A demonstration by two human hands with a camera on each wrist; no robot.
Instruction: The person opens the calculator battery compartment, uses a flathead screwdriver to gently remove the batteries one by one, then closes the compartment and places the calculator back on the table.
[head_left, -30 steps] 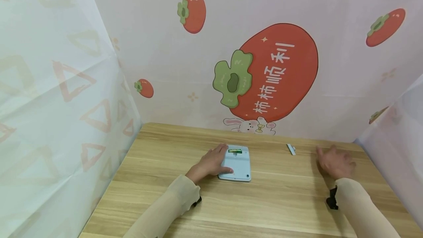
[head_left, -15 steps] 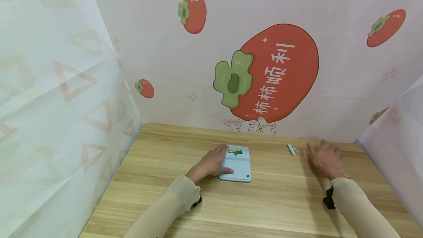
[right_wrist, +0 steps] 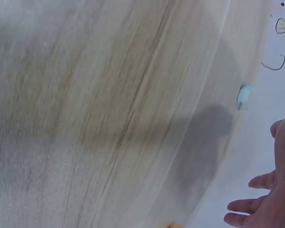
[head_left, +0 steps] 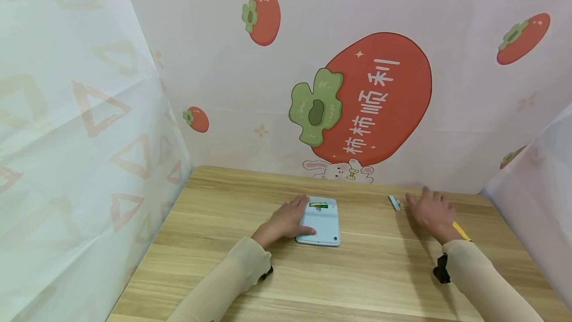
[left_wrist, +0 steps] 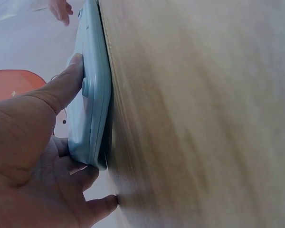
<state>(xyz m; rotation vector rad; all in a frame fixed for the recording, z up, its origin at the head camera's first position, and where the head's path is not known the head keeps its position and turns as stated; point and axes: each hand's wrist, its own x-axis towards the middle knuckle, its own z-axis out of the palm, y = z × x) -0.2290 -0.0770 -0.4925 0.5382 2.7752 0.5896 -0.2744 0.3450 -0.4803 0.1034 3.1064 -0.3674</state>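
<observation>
— Right hand has moved left, nearer the small strip; holding anything?

— Left hand grips the pale-blue device, lower middle of the frame, thumb atop; probably light, stiff, slick, best held by its edges; green battery near its top; strip probably thin, best pinched along its sides; right fingers loosely spread, holding nothing.

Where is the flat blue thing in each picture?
Head: the flat blue thing is low, a bit right of the middle, at the left hand.
Left wrist: upper left, seen edge-on.
Right wrist: not in it.
Shared landmark: the wooden table shows in all three.
</observation>
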